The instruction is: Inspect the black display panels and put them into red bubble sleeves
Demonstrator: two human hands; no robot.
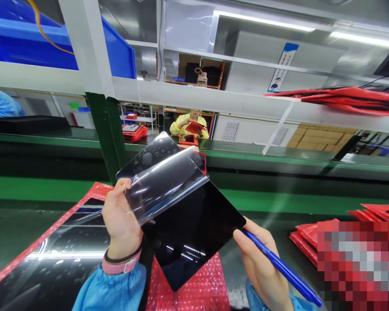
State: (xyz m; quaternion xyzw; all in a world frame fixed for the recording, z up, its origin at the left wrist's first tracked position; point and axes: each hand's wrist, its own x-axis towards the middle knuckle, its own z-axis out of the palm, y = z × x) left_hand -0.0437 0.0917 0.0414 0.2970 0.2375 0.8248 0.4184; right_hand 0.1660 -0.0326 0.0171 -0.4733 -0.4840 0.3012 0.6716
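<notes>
A flat black glossy panel (194, 224) with rounded corners is held up, tilted, in front of me. A clear plastic film (168, 183) lies curled back over its upper left part, with bubbles showing toward the far corner. My left hand (121, 216) is closed, thumb and fingers pinching the film's left edge. My right hand (262, 259) grips the panel's right corner between thumb and fingers. A blue pen-like stick (282, 265) also rests in that hand, pointing down to the right. Below the panel lies red bubble wrap (194, 289).
A large black sheet under bubbled film (71, 246) lies on red bubble wrap at left. Red pouches (306, 242) are stacked at right. A green post (103, 138) and white beam (197, 95) stand ahead. Beyond, a person in yellow (183, 125) handles a red pouch.
</notes>
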